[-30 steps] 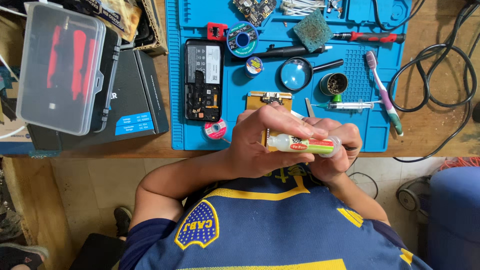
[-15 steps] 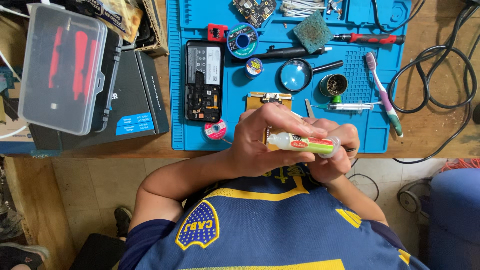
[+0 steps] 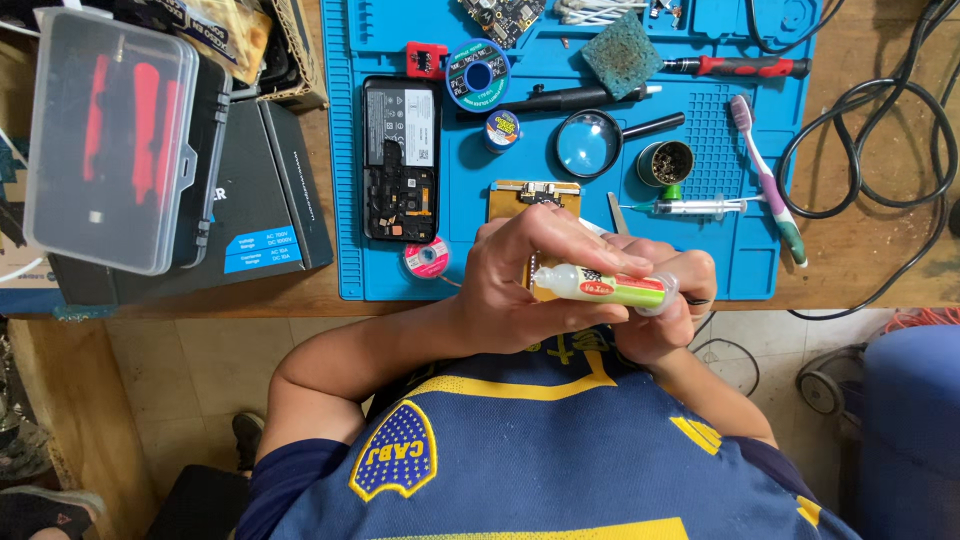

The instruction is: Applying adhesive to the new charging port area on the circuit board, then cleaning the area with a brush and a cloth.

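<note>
I see the blue mat [image 3: 700, 270] on the worktop [image 3: 860, 250], an opened phone [image 3: 400, 160] lying on it. My left hand [image 3: 530, 285] curls around a small tube [image 3: 610, 288], white with a green end, held level at the worktop's near edge; my right hand [image 3: 665, 315] pinches its green end.

A single head-worn camera looks steeply down from above the person, close over the raised hands, taking in the blue rubber work mat [image 3: 700, 250] on the wooden tabletop [image 3: 860, 250] and the tiled floor [image 3: 180, 380] below.
</note>
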